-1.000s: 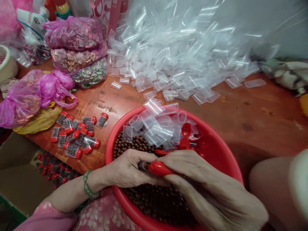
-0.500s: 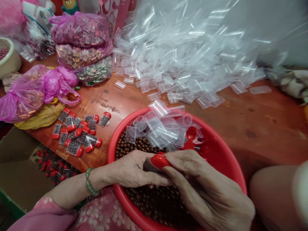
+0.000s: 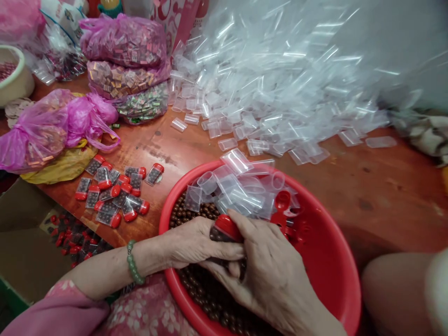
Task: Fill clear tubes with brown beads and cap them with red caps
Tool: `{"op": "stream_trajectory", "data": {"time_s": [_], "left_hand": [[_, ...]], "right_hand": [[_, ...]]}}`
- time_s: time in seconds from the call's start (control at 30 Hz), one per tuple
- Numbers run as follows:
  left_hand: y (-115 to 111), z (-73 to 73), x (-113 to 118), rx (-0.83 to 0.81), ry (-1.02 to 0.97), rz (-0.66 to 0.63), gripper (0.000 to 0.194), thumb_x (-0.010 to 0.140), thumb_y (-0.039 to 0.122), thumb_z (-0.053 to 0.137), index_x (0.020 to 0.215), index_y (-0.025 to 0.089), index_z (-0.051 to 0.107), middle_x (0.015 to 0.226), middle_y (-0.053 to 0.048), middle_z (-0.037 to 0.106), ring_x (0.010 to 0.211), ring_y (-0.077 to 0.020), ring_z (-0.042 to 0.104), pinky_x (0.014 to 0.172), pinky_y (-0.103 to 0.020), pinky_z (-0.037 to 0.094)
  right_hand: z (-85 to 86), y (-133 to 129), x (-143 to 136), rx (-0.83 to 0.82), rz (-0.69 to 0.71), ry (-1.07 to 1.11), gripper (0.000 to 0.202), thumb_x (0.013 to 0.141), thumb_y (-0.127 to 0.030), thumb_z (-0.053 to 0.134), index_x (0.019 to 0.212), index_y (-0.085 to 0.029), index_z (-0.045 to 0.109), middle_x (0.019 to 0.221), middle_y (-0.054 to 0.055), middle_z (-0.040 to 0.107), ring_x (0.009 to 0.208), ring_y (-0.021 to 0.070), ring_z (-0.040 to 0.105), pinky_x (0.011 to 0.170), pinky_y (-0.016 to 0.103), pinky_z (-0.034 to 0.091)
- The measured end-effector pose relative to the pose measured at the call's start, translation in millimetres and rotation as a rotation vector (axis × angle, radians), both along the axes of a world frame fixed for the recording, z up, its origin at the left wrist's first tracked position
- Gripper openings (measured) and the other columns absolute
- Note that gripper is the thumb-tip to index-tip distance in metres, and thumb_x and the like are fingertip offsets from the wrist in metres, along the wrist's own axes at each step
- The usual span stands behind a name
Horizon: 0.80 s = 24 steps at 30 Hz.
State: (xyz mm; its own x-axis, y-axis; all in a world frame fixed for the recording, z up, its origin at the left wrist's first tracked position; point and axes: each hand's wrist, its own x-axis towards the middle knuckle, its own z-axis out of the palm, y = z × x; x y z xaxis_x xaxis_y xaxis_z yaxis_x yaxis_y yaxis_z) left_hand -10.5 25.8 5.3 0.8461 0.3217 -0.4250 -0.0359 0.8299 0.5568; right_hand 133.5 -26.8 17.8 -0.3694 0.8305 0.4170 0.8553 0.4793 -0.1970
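Both hands, left hand [image 3: 191, 243] and right hand [image 3: 271, 268], grasp a red-capped clear container [image 3: 227, 228] just below the frame's centre, over a red basin [image 3: 329, 268] of brown balls [image 3: 198, 294]. Similar containers [image 3: 109, 193] lie on the tabletop [image 3: 150, 149] at left; clear sleeves [image 3: 273, 84] heap at upper centre.

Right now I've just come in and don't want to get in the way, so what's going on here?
A person holds a red-capped pack of brown balls between the left hand and right hand, over a red basin. The basin has loose brown balls and clear tubes in it. Filled packs lie on the table to the left, with more in a box below.
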Motion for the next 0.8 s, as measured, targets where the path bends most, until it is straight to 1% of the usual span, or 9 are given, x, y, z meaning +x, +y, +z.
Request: {"op": "stream_trajectory", "data": {"time_s": [0.1, 0.17, 0.27, 0.4, 0.6, 0.63, 0.7, 0.73, 0.8], "left_hand": [[-0.9, -0.6, 0.5, -0.08, 0.012, 0.004, 0.053, 0.045, 0.055, 0.087, 0.054, 0.01, 0.06, 0.053, 0.002, 0.058, 0.053, -0.007, 0.053, 0.056, -0.019, 0.041], [-1.5, -0.5, 0.8, -0.109, 0.01, 0.004, 0.053, 0.043, 0.054, 0.088, 0.054, 0.011, 0.059, 0.052, 0.003, 0.057, 0.052, -0.007, 0.052, 0.055, -0.02, 0.041], [-2.4, -0.7, 2.2, -0.095, 0.007, 0.0, 0.051, 0.044, 0.052, 0.088, 0.053, 0.011, 0.059, 0.052, 0.003, 0.057, 0.051, -0.0068, 0.05, 0.054, -0.02, 0.038], [-4.1, -2.1, 4.8, -0.079, -0.016, 0.009, 0.049, 0.046, 0.05, 0.088, 0.052, 0.011, 0.059, 0.053, 0.003, 0.057, 0.052, -0.0067, 0.048, 0.056, -0.022, 0.036], [-2.8, -3.1, 1.8, -0.078, -0.079, 0.061, 0.047, 0.047, 0.045, 0.09, 0.056, 0.011, 0.06, 0.056, 0.003, 0.057, 0.054, -0.0057, 0.049, 0.057, -0.019, 0.038], [-1.5, -2.9, 1.2, -0.085, -0.087, 0.067, 0.047, 0.047, 0.047, 0.09, 0.057, 0.01, 0.061, 0.057, 0.002, 0.058, 0.055, -0.006, 0.051, 0.058, -0.019, 0.039], [0.9, -2.2, 1.1, -0.112, -0.079, 0.081, 0.053, 0.051, 0.059, 0.084, 0.06, 0.01, 0.063, 0.058, -0.001, 0.059, 0.057, -0.0087, 0.055, 0.058, -0.02, 0.043], [1.1, -2.1, 1.6, -0.123, -0.061, 0.09, 0.059, 0.054, 0.067, 0.076, 0.062, 0.011, 0.064, 0.056, -0.002, 0.059, 0.056, -0.0105, 0.056, 0.058, -0.021, 0.045], [-2.8, -3.3, 2.2, -0.099, 0.024, 0.1, 0.072, 0.066, 0.082, 0.052, 0.066, 0.011, 0.066, 0.05, -0.003, 0.057, 0.051, -0.0132, 0.055, 0.054, -0.025, 0.047]], "right_hand": [[-2.5, 0.4, 0.5, 0.027, 0.036, -0.05, 0.07, 0.085, -0.047, 0.055, 0.136, -0.003, 0.035, 0.091, 0.018, 0.065, 0.079, 0.0304, 0.062, 0.068, 0.044, 0.05], [-3.2, 0.9, 1.3, 0.031, 0.05, -0.035, 0.071, 0.084, -0.048, 0.055, 0.136, -0.004, 0.035, 0.09, 0.018, 0.065, 0.078, 0.0298, 0.062, 0.067, 0.043, 0.05], [-5.5, 1.2, 1.7, 0.049, 0.033, 0.022, 0.066, 0.08, -0.043, 0.059, 0.133, -0.007, 0.039, 0.084, 0.013, 0.063, 0.072, 0.0267, 0.061, 0.062, 0.039, 0.05], [-9.7, 0.1, 1.3, 0.093, 0.025, 0.085, 0.064, 0.076, -0.037, 0.063, 0.131, -0.012, 0.042, 0.083, 0.01, 0.063, 0.068, 0.024, 0.061, 0.06, 0.036, 0.051], [-9.8, 0.3, 0.7, 0.114, 0.037, 0.087, 0.063, 0.076, -0.033, 0.064, 0.13, -0.008, 0.043, 0.082, 0.013, 0.065, 0.068, 0.0247, 0.062, 0.059, 0.037, 0.053], [-9.5, 0.3, 0.5, 0.108, 0.03, 0.082, 0.062, 0.077, -0.034, 0.063, 0.13, -0.007, 0.043, 0.084, 0.014, 0.066, 0.07, 0.0251, 0.063, 0.06, 0.038, 0.053], [-9.3, -0.7, -0.4, 0.096, 0.005, 0.054, 0.062, 0.08, -0.037, 0.062, 0.131, -0.007, 0.043, 0.088, 0.016, 0.067, 0.073, 0.0264, 0.065, 0.062, 0.039, 0.054], [-9.3, -1.9, -1.4, 0.09, -0.009, 0.035, 0.063, 0.081, -0.037, 0.061, 0.133, -0.007, 0.041, 0.09, 0.017, 0.068, 0.076, 0.0272, 0.066, 0.063, 0.039, 0.054], [-9.6, -5.6, -4.4, 0.078, -0.027, 0.003, 0.063, 0.083, -0.035, 0.058, 0.134, -0.005, 0.039, 0.095, 0.02, 0.069, 0.082, 0.0286, 0.067, 0.065, 0.04, 0.055]]}}
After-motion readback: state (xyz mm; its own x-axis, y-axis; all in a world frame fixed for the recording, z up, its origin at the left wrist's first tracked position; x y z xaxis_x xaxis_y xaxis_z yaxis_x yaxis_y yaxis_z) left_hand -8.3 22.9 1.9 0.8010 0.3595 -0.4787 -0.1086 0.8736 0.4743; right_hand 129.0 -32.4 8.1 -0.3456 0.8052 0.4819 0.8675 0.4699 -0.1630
